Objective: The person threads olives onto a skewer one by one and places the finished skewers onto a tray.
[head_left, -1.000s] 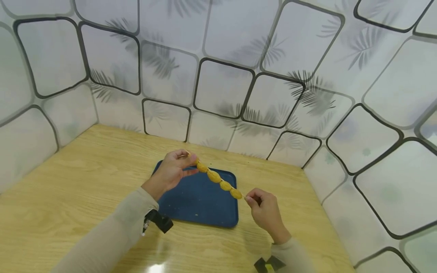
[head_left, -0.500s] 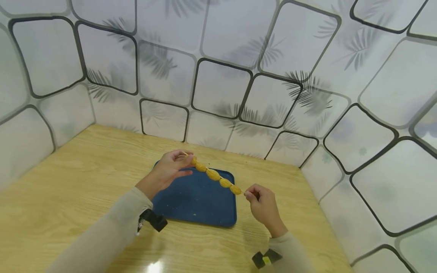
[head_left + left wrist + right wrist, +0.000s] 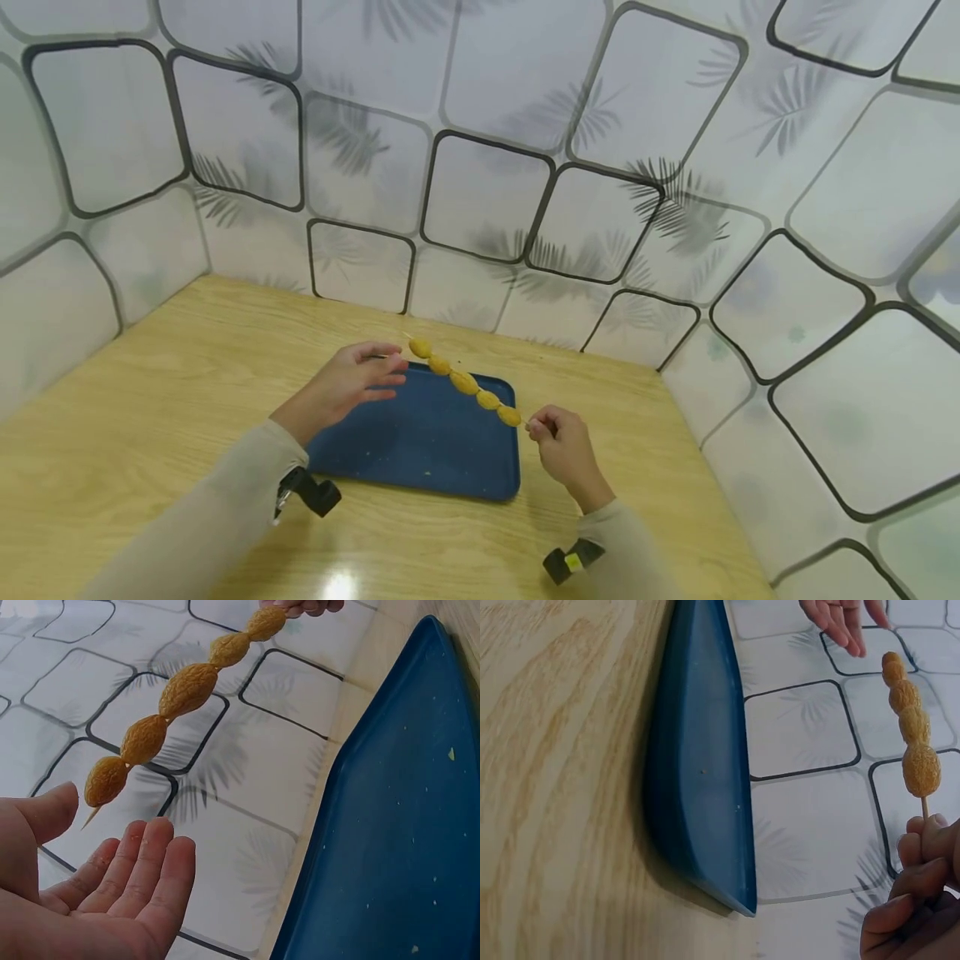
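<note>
A wooden skewer threaded with several golden-brown oval pieces, a food skewer (image 3: 464,382), is held up over the blue tray (image 3: 420,450). My right hand (image 3: 564,450) pinches its lower right end between thumb and curled fingers. The skewer's bare pointed tip (image 3: 89,817) shows free in the left wrist view, close to my left hand (image 3: 112,885). That hand is apart from it, with fingers spread and nearly straight. In the right wrist view, the bare stick (image 3: 925,807) runs down into the right hand's pinch (image 3: 922,892).
The tray lies on a wood-grain table (image 3: 187,400), with small crumbs (image 3: 451,754) on its surface. A wall (image 3: 487,200) patterned with rounded squares and leaves rises behind and on both sides of the table.
My left hand has let go of the skewer's upper end and drawn back to the left, its fingers opening. My right hand has shifted slightly left, still holding the skewer.
</note>
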The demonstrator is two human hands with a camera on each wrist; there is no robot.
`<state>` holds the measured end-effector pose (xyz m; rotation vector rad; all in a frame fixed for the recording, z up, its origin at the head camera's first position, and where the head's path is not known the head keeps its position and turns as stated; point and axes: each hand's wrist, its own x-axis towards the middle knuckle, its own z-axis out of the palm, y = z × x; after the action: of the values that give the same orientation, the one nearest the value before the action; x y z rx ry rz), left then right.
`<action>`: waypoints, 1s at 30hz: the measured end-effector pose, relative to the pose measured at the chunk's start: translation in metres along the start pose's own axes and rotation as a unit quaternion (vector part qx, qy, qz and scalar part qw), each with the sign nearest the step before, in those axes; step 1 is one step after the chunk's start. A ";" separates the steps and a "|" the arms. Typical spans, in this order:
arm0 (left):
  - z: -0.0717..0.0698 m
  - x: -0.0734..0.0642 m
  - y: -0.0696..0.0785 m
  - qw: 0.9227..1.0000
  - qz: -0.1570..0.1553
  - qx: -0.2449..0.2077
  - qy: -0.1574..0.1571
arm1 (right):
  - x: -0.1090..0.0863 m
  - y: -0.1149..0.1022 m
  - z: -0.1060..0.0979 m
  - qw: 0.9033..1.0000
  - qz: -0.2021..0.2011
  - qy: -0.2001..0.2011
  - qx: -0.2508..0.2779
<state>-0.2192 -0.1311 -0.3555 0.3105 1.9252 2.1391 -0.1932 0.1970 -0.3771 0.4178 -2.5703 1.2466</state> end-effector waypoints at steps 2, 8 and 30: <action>-0.005 -0.002 -0.003 1.000 -0.006 0.014 -0.003 | 0.002 0.004 0.005 1.000 0.004 -0.001 0.001; -0.020 -0.010 -0.008 0.996 -0.030 0.080 0.021 | 0.009 0.012 0.018 1.000 0.025 -0.013 0.004; -0.065 -0.033 -0.035 0.928 -0.116 0.340 0.102 | 0.028 0.020 0.055 0.993 0.104 -0.062 -0.012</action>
<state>-0.2072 -0.1991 -0.3966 -0.0300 2.6275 1.3401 -0.2323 0.1614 -0.4144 0.2343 -2.7908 1.2935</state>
